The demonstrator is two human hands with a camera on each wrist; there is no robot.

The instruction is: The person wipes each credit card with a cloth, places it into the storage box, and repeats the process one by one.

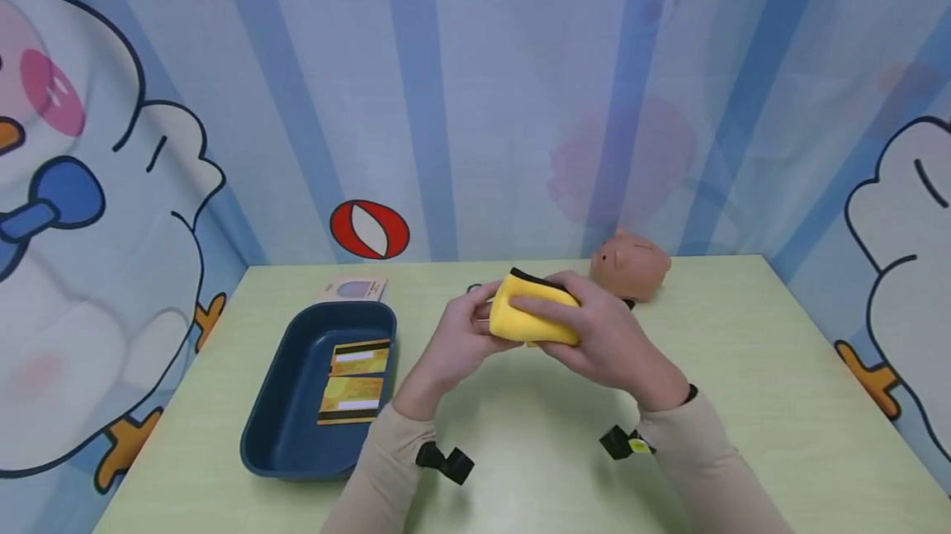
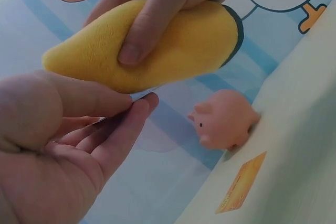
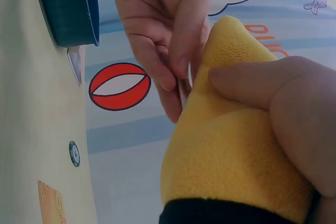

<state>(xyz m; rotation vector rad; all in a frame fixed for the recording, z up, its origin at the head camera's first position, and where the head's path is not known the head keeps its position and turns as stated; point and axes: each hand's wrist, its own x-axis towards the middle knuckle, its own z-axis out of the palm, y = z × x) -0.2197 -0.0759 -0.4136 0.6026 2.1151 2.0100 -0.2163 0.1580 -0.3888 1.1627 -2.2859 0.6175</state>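
Note:
A folded, fuzzy yellow cloth [image 1: 520, 321] with a black edge is gripped by my right hand [image 1: 605, 340], thumb across its near face. My left hand [image 1: 462, 334] is close against the cloth's left side. In the right wrist view, its thumb and fingers pinch a thin pale flat thing [image 3: 183, 94], seen edge-on beside the cloth; its kind is hidden. Both hands are raised over the table. A yellow card [image 2: 242, 183] lies on the table below, mostly covered by the hands in the head view.
Left of my hands stands a dark blue tray [image 1: 278, 410] with two gold cards [image 1: 349, 395] inside. Behind it lies a pale printed card [image 1: 355, 290]. A pink piggy bank [image 1: 630, 268] sits at the back right. A green-rimmed poker chip [image 3: 74, 153] is on the table.

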